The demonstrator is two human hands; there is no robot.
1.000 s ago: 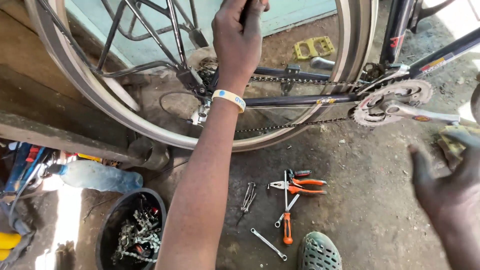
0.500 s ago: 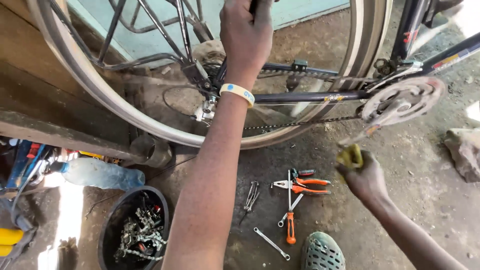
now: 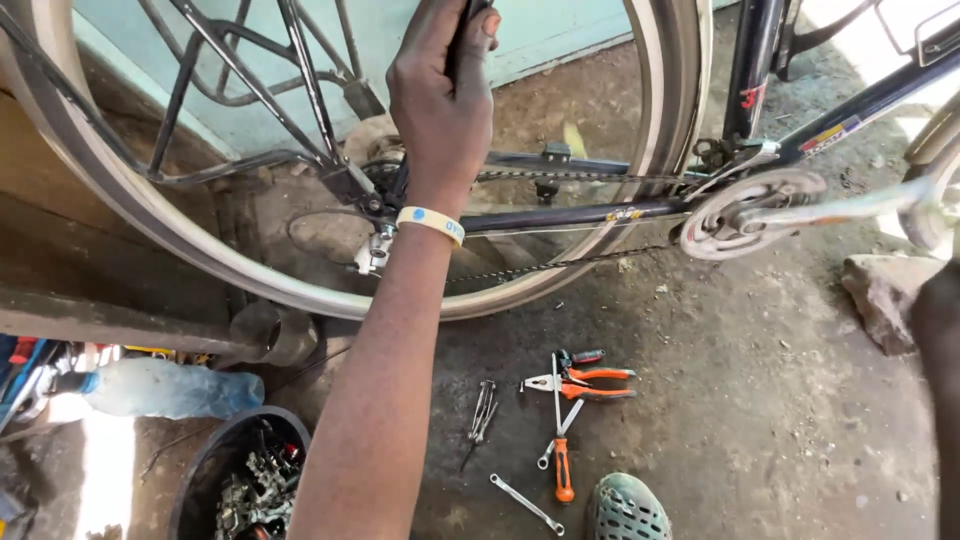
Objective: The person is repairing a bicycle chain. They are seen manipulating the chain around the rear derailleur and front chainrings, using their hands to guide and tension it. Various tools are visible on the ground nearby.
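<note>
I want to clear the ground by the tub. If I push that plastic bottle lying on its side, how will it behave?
The plastic bottle lies on its side, so it would probably roll rather than slide. Its thin clear wall looks soft and likely dents under a squeeze. How full it is cannot be told, so its weight is uncertain. The black tub beside it may stop it.

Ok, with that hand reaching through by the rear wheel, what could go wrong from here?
1. The left hand grips a dark part beside the rear wheel, with the forearm crossing over the chain; if the wheel or crank turns, fingers or wrist could get pinched.
2. Pliers, a screwdriver and a wrench lie loose on the ground right by the shoe; a step could scatter them or cause a trip.
</note>
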